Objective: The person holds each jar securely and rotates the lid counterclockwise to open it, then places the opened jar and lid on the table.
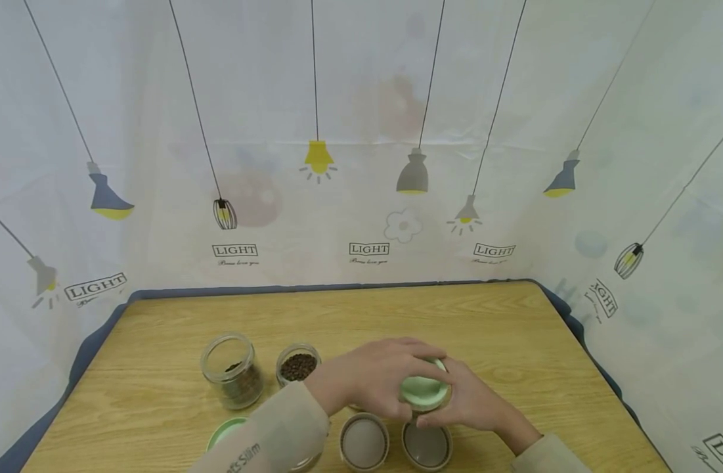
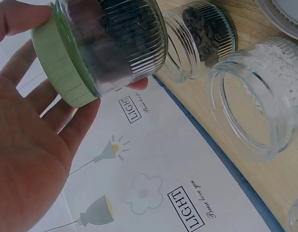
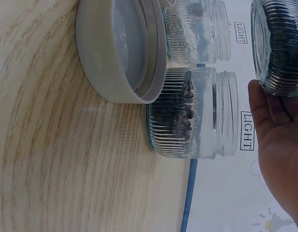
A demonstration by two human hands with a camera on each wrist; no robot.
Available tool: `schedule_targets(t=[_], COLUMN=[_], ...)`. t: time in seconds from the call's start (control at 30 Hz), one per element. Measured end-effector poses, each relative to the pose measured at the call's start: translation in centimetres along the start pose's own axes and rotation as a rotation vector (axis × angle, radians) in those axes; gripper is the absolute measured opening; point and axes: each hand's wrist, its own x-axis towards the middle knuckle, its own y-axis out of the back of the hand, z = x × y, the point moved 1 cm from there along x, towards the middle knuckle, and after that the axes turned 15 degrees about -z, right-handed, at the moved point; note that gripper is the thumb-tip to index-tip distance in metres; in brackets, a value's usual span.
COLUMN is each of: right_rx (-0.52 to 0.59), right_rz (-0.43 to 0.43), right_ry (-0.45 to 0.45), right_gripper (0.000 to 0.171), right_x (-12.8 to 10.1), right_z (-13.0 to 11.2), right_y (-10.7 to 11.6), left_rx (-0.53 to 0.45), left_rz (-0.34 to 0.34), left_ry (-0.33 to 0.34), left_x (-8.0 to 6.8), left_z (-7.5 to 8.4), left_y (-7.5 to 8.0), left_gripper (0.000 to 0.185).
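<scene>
A ribbed glass jar point(image 2: 125, 46) with dark contents is held above the table, its green lid point(image 1: 423, 389) seated on its mouth. My left hand point(image 1: 381, 378) grips the lid, thumb on one side and fingers on the other, as the left wrist view point(image 2: 62, 58) shows. Around the jar's glass body curls my right hand point(image 1: 470, 397), with its fingers along the jar's side in the right wrist view. Below both hands, two pale round lids point(image 1: 364, 445) lie upturned on the wooden table point(image 1: 503, 328).
At the left stand an open jar with dark contents point(image 1: 238, 384) and an open jar of brown beans point(image 1: 298, 366). Another green lid point(image 1: 222, 428) lies partly behind my left sleeve. An open jar of white flakes point(image 2: 277, 87) shows in the left wrist view. A printed cloth backs the table.
</scene>
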Motion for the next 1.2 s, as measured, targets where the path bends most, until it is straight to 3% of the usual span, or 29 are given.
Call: schedule_targets(t=[0.13, 0.23, 0.37, 0.47, 0.7, 1.03, 1.2], right_rx=[0.031, 0.069, 0.103, 0.078, 0.005, 0.002, -0.006], right_rz=[0.006, 0.026, 0.042, 0.048, 0.068, 0.078, 0.077], right_ry=[0.004, -0.042, -0.102, -0.088, -0.071, -0.084, -0.073], right_gripper=[0.086, 0.090, 0.080, 0.073, 0.070, 0.070, 0.074], right_x=[0.0, -0.1, -0.2, -0.3, -0.3, -0.2, -0.3], right_z=[0.2, 0.1, -0.1, 0.1, 0.1, 0.0, 0.2], right_y=[0.0, 0.0, -0.1, -0.1, -0.1, -0.1, 0.0], left_rx=[-0.010, -0.021, -0.018, 0.006, 0.037, 0.052, 0.143], left_rz=[0.028, 0.067, 0.133, 0.179, 0.220, 0.222, 0.168], left_ry=[0.057, 0.119, 0.181, 0.206, 0.232, 0.267, 0.180], left_x=[0.1, 0.2, 0.5, 0.8, 1.1, 1.3, 0.8], left_z=[0.2, 0.3, 0.5, 0.6, 0.8, 0.8, 0.8], left_y=[0.1, -0.1, -0.5, -0.8, -1.0, -1.1, -0.6], left_gripper=[0.067, 0.066, 0.064, 0.062, 0.063, 0.062, 0.069])
